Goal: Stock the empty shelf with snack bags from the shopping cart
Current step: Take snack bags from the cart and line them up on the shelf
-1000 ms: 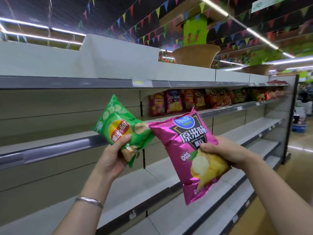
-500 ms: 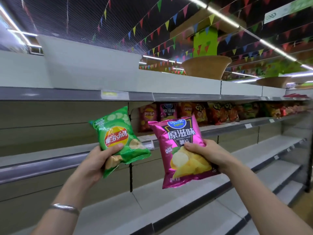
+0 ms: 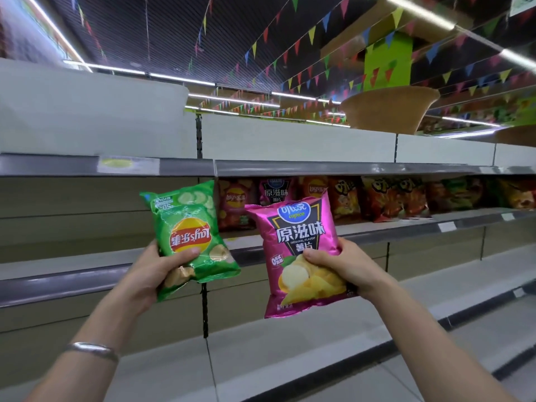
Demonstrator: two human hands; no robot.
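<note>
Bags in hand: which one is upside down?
The green bag, held by the left hand: its logo reads inverted. The pink bag in the right hand has its print upright.

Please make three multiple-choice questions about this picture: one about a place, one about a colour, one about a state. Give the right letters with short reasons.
1. Where do stocked bags stand?
A. top shelf
B. second shelf, right part
C. bottom shelf

2. Which colour is the bag in the right hand?
A. pink
B. blue
C. white

3. How is the green bag turned?
A. upright
B. logo upside down
C. back side showing

Answers: 1 B, the row stands under the top shelf edge. 2 A, the pink bag is gripped there. 3 B, the logo reads inverted in the left hand.
</note>
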